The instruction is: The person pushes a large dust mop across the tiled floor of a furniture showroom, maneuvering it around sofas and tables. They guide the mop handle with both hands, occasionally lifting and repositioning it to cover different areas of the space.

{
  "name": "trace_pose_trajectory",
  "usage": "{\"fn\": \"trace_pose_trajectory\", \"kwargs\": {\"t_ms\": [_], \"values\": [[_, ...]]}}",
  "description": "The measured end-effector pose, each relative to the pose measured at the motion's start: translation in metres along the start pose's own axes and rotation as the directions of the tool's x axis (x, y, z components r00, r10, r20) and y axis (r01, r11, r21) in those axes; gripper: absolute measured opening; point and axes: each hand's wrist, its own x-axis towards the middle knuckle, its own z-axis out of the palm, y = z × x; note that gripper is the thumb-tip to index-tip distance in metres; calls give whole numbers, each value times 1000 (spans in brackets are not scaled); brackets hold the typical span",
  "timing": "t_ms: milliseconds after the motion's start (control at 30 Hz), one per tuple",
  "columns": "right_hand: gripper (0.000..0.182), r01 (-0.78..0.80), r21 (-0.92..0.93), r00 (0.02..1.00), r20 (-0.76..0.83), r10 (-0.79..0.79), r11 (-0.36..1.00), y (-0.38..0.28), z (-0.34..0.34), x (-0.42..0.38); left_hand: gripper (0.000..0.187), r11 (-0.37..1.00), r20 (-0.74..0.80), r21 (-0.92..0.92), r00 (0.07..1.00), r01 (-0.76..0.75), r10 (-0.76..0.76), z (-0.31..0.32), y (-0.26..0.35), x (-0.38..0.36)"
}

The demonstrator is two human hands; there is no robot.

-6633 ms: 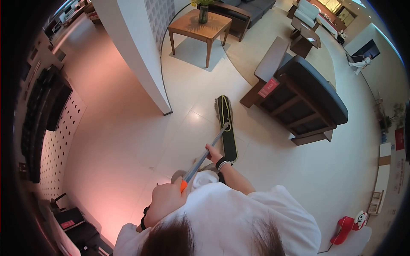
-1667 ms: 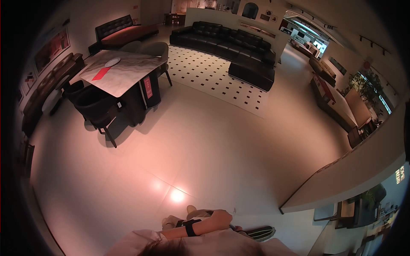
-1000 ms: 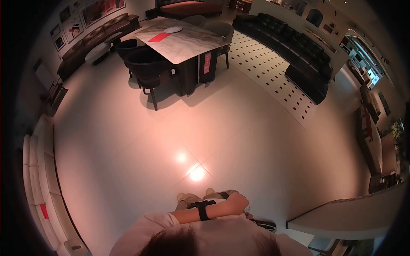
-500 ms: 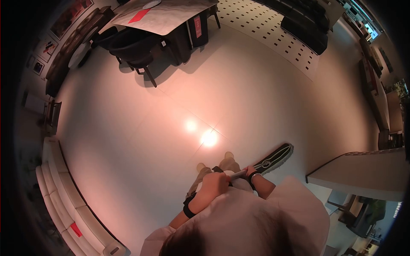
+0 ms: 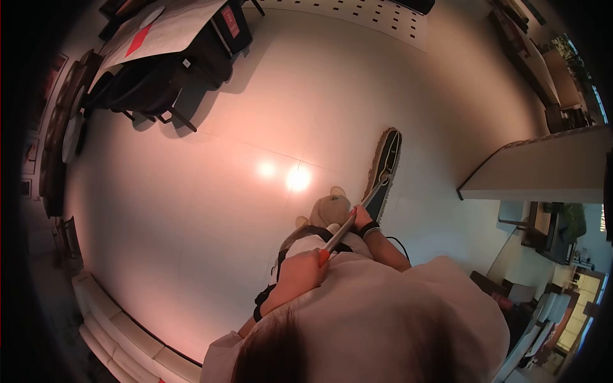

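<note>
Pale, glossy floor (image 5: 159, 191) here, big smooth tiles with thin seams and two hot spots of pinkish light bouncing off it. Half a second back the mop (image 5: 384, 171) lay slanted off to the right; now its head points mostly toward the far side, flat on the floor just right of the shoes (image 5: 337, 191), and more of the grey pole (image 5: 340, 235) shows. Left hand (image 5: 302, 273) has its fingers closed round the orange grip (image 5: 324, 256) at the near end, right hand (image 5: 362, 218) is curled shut round the pole further down. The mop head is long and narrow, dark on top with yellowish cord and a shaggy fringe. Far left there's a table (image 5: 185, 32) with a veined, stone-look top, a red card (image 5: 139, 40) and a round white plate (image 5: 152, 16), too small to tell if anything's in it. Dark, curved-back chairs (image 5: 143, 86) sit beside it, and a cushiony pale sofa (image 5: 121, 329) is near left.
</note>
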Motion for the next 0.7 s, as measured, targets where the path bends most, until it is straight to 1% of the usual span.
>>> {"fn": "trace_pose_trajectory", "kwargs": {"t_ms": [33,67,100,167,200,300,333,367,400,433,467,500,533,567,600,633,667,700], "values": [[17,-93,173,995,-10,96,981,11,-3,2,27,999,0,13,999,-39,39,1,1,2],[21,-171,344,982,-10,186,923,22,-7,5,27,996,1,28,997,-83,83,2,2,5],[24,-234,478,962,-11,272,847,18,-12,3,27,991,1,43,992,-128,128,2,1,8],[30,-316,709,906,29,422,630,-1,-23,-9,27,981,62,61,982,-182,179,-6,4,17],[26,-251,714,916,-43,398,654,2,-26,-14,26,976,87,68,976,-208,202,-10,6,21],[29,-270,765,871,-65,487,585,2,-41,-15,27,961,91,39,959,-273,268,-20,6,45],[20,-133,487,913,-279,298,863,48,-36,-3,26,959,132,-12,950,-284,283,-30,11,55],[15,-87,-54,925,-376,60,995,35,-45,-13,25,952,167,-63,937,-299,306,-41,17,65],[16,-153,-274,956,-284,72,950,14,-55,-18,25,943,199,-112,922,-315,332,-52,21,77],[18,-243,-287,944,-291,158,927,-3,-61,-19,25,920,153,-88,907,-382,391,-51,20,92],[20,-261,-430,943,-304,134,864,4,-64,-13,25,894,108,-61,887,-444,448,-43,15,110],[18,-349,-369,927,-268,261,861,4,-73,-1,26,867,68,-35,865,-496,498,-41,18,128],[17,-438,-304,897,-213,388,846,7,-78,8,25,837,133,29,832,-546,538,-59,32,143],[18,-476,-298,875,-255,411,827,26,-81,26,25,827,175,64,822,-559,542,-64,42,162],[20,-393,-410,919,-215,332,823,45,-91,36,25,817,212,101,815,-567,539,-65,53,187],[21,-384,-454,923,-191,333,804,41,-103,46,25,809,252,140,811,-571,528,-64,61,212],[20,-371,-433,926,-245,288,821,44,-112,54,26,703,192,131,714,-699,673,-57,65,239],[19,-359,-410,923,-291,253,838,48,-116,58,24,704,234,166,721,-690,652,-55,76,262]]}}
